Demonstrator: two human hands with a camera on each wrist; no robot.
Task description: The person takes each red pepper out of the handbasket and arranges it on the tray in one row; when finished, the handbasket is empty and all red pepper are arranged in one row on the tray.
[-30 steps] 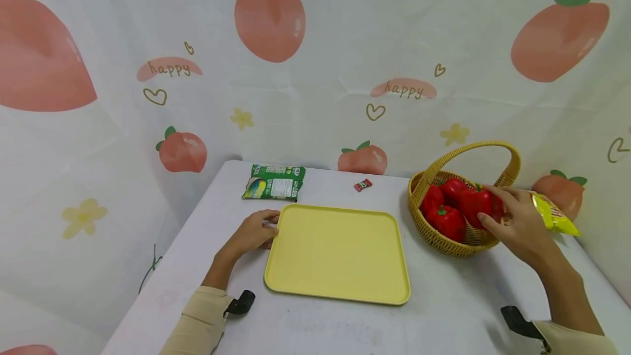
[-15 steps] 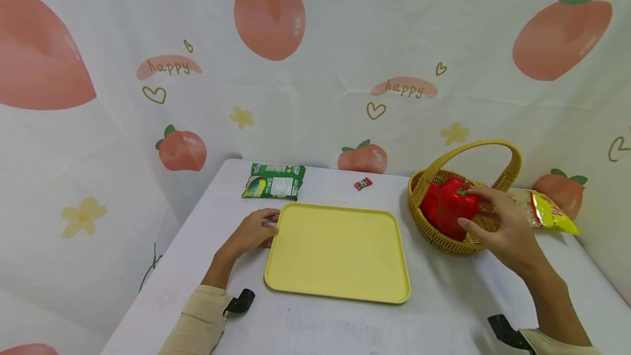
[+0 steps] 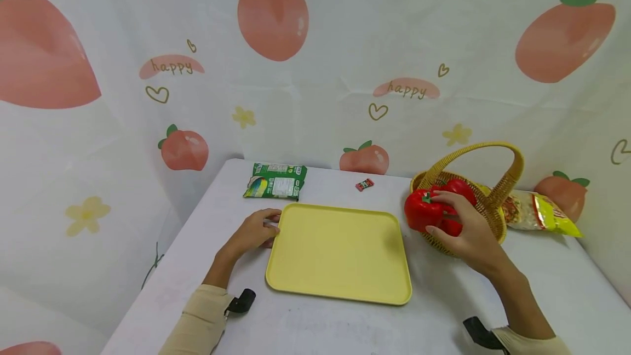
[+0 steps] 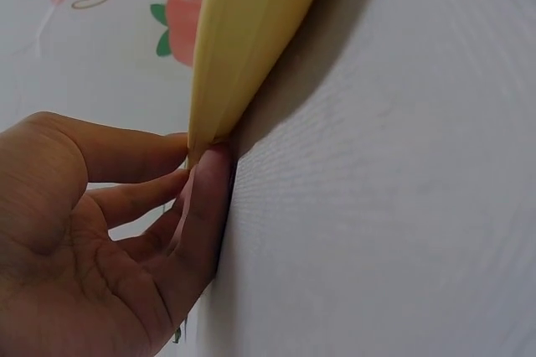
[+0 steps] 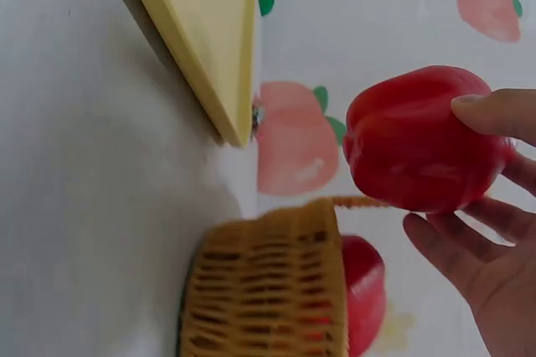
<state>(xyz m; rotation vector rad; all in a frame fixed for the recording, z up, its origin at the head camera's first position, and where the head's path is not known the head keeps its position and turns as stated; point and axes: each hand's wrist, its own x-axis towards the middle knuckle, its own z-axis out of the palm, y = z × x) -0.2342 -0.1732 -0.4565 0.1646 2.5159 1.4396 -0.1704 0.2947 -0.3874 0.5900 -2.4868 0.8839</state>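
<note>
Basket being unloaded, at what appears an early stage. At two o'clock from the yellow tray (image 3: 340,256), the right hand (image 3: 468,234) grasps a red bell pepper (image 3: 423,211), raised and apart from the tray. The left hand (image 3: 252,230) pinches the tray's rim at nine o'clock. Done: one pepper lifted. Remaining: the held pepper is yet to be set down, and further red peppers (image 3: 462,188) lie in the wicker basket (image 5: 264,286); their exact number is hidden. A green packet (image 3: 276,181) lies towards half past ten from the tray, on the tabletop (image 3: 335,327).
</note>
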